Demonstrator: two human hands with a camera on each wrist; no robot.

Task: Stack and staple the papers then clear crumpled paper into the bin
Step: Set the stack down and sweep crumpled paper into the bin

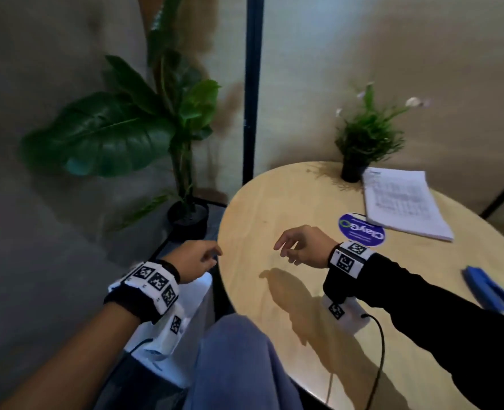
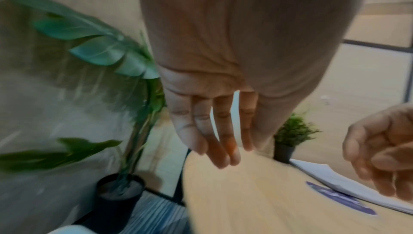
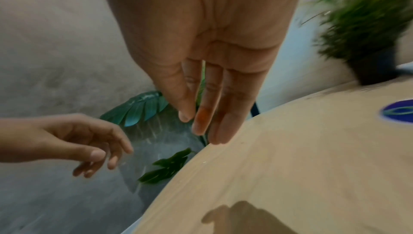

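A stack of printed white papers [image 1: 404,202] lies at the far right of the round wooden table [image 1: 274,208], beside a small potted plant. A blue stapler [image 1: 490,292] rests near the table's right edge. My left hand [image 1: 206,255] hovers just off the table's left rim, fingers relaxed and holding nothing; the left wrist view shows its fingers [image 2: 219,140] hanging straight. My right hand [image 1: 292,247] floats above the table's middle, fingers loosely extended [image 3: 208,114] and empty. A white bin [image 1: 185,315] stands below my left wrist, mostly hidden by it. No crumpled paper is visible.
A round blue sticker [image 1: 361,229] lies by the papers' near corner. The small potted plant [image 1: 363,140] stands at the table's back. A large leafy plant in a black pot [image 1: 185,214] stands on the floor left of the table. My knee [image 1: 239,359] is below.
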